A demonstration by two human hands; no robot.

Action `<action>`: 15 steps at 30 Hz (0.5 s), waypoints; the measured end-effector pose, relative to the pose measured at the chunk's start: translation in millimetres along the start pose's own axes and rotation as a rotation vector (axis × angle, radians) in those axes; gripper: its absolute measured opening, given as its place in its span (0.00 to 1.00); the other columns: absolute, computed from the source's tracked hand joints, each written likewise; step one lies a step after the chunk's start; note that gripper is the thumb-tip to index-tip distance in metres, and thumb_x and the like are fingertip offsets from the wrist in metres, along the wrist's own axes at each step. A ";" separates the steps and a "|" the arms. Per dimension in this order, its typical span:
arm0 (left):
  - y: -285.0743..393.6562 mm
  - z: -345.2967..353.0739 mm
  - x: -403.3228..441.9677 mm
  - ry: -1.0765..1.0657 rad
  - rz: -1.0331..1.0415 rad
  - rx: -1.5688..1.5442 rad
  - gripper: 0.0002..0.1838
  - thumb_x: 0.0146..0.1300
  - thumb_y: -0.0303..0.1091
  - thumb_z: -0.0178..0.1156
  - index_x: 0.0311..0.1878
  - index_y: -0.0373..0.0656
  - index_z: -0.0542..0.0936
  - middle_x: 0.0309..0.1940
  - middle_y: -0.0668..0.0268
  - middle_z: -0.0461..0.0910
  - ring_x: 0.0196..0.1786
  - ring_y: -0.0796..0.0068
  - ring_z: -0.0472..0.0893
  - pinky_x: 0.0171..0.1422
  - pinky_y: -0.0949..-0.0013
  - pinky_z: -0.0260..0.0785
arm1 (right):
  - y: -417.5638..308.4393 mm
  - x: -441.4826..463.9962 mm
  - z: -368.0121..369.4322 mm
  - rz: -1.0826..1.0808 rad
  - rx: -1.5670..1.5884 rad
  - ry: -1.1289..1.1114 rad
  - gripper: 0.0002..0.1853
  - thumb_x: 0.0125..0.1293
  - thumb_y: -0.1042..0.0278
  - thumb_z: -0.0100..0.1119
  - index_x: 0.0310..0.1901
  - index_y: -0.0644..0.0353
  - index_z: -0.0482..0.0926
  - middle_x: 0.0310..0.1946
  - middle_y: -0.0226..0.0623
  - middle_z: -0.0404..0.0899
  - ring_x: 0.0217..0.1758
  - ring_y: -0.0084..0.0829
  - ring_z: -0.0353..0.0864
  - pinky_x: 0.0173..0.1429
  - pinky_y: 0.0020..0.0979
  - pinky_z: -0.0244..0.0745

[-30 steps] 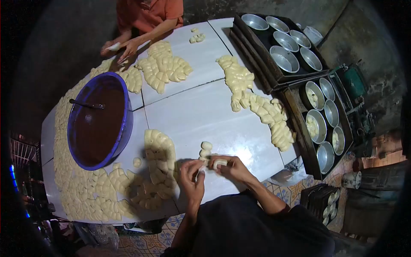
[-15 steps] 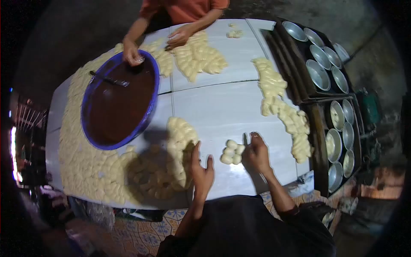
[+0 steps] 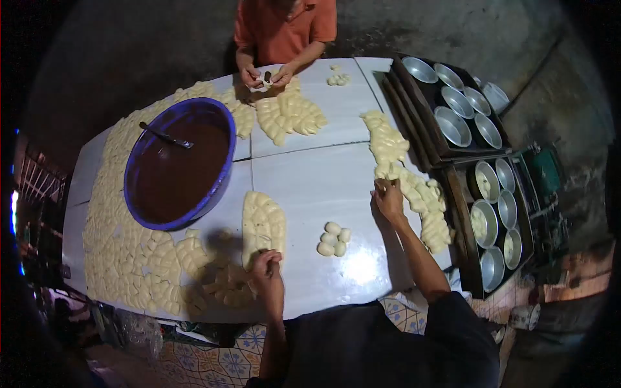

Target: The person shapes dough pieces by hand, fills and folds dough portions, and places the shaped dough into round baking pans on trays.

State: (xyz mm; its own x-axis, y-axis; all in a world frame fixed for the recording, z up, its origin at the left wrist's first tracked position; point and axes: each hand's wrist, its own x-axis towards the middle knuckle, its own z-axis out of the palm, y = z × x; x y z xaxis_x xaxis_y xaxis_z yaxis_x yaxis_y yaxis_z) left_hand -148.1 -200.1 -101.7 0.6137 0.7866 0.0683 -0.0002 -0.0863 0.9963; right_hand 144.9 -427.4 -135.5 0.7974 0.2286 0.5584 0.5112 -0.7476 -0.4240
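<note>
My left hand [image 3: 267, 277] is at the near end of a slab of flat, pale dough pieces [image 3: 264, 223], with fingers closed in a pinch on a dough piece there. Out to the right, my right hand [image 3: 390, 203] pinches at the edge of a long row of dough pieces [image 3: 420, 194]; its fingertips are partly hidden. Between my hands a small cluster of round dough balls [image 3: 334, 239] rests on the white table [image 3: 310, 187].
A blue tub of brown filling [image 3: 178, 223] with a spoon [image 3: 165, 134] stands at left, among many dough pieces [image 3: 129, 258]. Across the table a person in an orange shirt [image 3: 284, 29] holds dough with dark filling. Round metal tins [image 3: 453, 126] sit in dark trays at right.
My right hand has moved from the dough balls up to the row at right. My left hand has shifted left onto the slab and closed. The other person's hand has left the tub.
</note>
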 end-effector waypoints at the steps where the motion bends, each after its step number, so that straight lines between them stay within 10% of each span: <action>1: 3.9 11.5 -7.6 -0.109 -0.019 -0.040 0.07 0.66 0.19 0.52 0.43 0.32 0.79 0.40 0.59 0.80 0.43 0.75 0.80 0.51 0.73 0.73 | 8.3 -5.3 1.2 0.033 -0.001 -0.056 0.07 0.57 0.75 0.62 0.37 0.67 0.79 0.32 0.44 0.76 0.33 0.38 0.79 0.40 0.35 0.75; 6: 22.5 53.3 -15.9 -0.507 -0.116 -0.217 0.16 0.69 0.22 0.54 0.59 0.32 0.74 0.47 0.59 0.81 0.48 0.74 0.80 0.53 0.74 0.71 | -57.6 -22.2 -50.5 0.409 0.875 -0.244 0.05 0.58 0.78 0.60 0.36 0.64 0.80 0.27 0.27 0.79 0.28 0.15 0.72 0.30 0.20 0.68; 9: 56.1 71.0 -20.4 -0.607 0.075 -0.162 0.34 0.71 0.48 0.54 0.71 0.34 0.61 0.67 0.57 0.67 0.63 0.67 0.72 0.64 0.63 0.67 | -124.3 -51.5 -102.0 0.354 1.114 -0.420 0.12 0.58 0.76 0.65 0.44 0.65 0.81 0.44 0.33 0.74 0.42 0.22 0.77 0.44 0.26 0.74; 13: 59.2 73.5 -32.1 -0.581 -0.200 -0.338 0.28 0.74 0.34 0.50 0.73 0.39 0.58 0.65 0.59 0.68 0.56 0.72 0.76 0.49 0.71 0.76 | -163.5 -75.7 -114.2 0.154 1.151 -0.521 0.18 0.63 0.75 0.61 0.55 0.65 0.78 0.55 0.40 0.69 0.51 0.27 0.75 0.51 0.28 0.75; 15: 63.0 73.2 -30.1 -0.540 -0.222 -0.424 0.29 0.74 0.31 0.48 0.75 0.43 0.53 0.65 0.58 0.68 0.56 0.72 0.76 0.48 0.71 0.76 | -176.4 -75.0 -126.4 0.497 1.384 -0.501 0.19 0.64 0.73 0.60 0.57 0.63 0.76 0.57 0.43 0.68 0.51 0.31 0.76 0.53 0.30 0.74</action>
State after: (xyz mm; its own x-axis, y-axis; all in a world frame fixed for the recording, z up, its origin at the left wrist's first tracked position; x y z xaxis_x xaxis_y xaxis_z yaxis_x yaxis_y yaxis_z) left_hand -108.8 -274.0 -44.9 0.9395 0.3365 -0.0642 -0.0697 0.3712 0.9259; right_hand -45.7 -391.5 -12.5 0.8482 0.5296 -0.0006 -0.1664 0.2654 -0.9497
